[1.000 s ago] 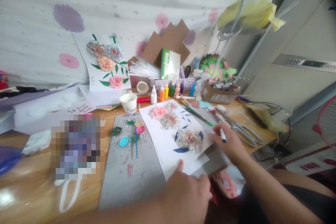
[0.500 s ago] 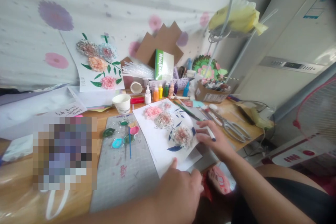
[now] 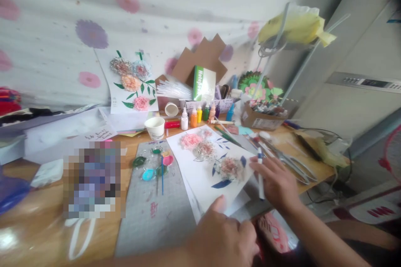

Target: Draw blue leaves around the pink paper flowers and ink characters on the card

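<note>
A white sheet of paper point(image 3: 209, 194) bears pink, pale and brownish textured flowers with dark blue leaves. My left hand point(image 3: 227, 231) is at its near edge, thumb extended on the sheet and the other fingers curled, partly hidden. At the sheet's right corner, my right hand point(image 3: 277, 181) holds a white marker pen point(image 3: 260, 177) with blue bands, standing nearly upright between the fingers. My right fingertips are by the paper's edge, close to the lower brownish flower point(image 3: 230, 167). Another sheet shows underneath.
Left of the paper lies a grey cutting mat point(image 3: 140, 217) with paint blobs and a blue brush point(image 3: 162, 177). Behind stand a paper cup point(image 3: 154, 127) and several paint bottles point(image 3: 194, 117). Scissors point(image 3: 299, 167) lie at right. A finished flower picture point(image 3: 133, 100) leans at the back.
My view has turned left, so the scene sits further right. The marker in my right hand has swung from slanted to nearly upright. My left hand stays at the paper's near edge.
</note>
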Tool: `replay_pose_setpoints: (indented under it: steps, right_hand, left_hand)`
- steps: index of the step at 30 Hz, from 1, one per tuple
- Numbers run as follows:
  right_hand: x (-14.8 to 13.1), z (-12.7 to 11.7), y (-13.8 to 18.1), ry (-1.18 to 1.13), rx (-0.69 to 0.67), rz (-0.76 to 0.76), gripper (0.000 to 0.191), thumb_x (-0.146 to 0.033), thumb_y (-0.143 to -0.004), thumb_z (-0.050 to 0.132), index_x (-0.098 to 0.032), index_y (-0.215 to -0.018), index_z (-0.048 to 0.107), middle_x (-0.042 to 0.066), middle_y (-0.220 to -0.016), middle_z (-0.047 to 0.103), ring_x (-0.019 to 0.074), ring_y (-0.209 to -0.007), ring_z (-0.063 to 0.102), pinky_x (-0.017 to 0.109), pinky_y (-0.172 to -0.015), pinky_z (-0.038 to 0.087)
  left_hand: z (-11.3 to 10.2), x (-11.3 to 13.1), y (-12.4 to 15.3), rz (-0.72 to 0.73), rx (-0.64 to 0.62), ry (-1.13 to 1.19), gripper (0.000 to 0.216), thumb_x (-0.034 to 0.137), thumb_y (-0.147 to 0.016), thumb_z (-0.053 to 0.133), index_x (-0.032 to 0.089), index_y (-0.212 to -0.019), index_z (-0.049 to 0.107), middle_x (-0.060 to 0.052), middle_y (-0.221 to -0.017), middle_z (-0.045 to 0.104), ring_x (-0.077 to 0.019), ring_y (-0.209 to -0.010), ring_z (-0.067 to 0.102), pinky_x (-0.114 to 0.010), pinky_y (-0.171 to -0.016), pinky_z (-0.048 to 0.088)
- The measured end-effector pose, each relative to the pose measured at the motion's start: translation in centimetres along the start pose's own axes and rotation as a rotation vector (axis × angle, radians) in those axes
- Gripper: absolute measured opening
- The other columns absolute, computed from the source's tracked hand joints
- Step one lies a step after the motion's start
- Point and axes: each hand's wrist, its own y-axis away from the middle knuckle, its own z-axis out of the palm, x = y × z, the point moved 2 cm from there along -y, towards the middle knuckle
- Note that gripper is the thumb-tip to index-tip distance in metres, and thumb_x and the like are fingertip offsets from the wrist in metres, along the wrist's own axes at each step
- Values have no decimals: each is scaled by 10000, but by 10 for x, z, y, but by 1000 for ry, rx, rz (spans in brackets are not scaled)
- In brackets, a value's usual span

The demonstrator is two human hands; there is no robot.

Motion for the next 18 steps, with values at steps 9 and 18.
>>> replay_pose_setpoints:
  steps: [9, 18]
  right_hand:
    - [32, -74, -25, -174, 125, 207, 23, -252, -669, 609, -240, -658, 626, 69, -784, 733, 246, -775, 693, 309, -641, 541]
    - [85, -72, -64, -621, -33, 577, 123, -268, -487, 747, -241, -570, 661, 91, -670, 647, 223, -633, 614, 301, -527, 470]
  left_hand:
    - [9, 2, 7, 138, 256, 245, 305, 199, -983, 328, 182, -733, 501, 55, -516, 493, -93, -442, 461, -200, -458, 403]
    - [3, -11, -1, -80, 183, 363, 272, 286, -1008, 317, 168, -999, 561, 33, -909, 701, -76, -884, 644, -161, -803, 493]
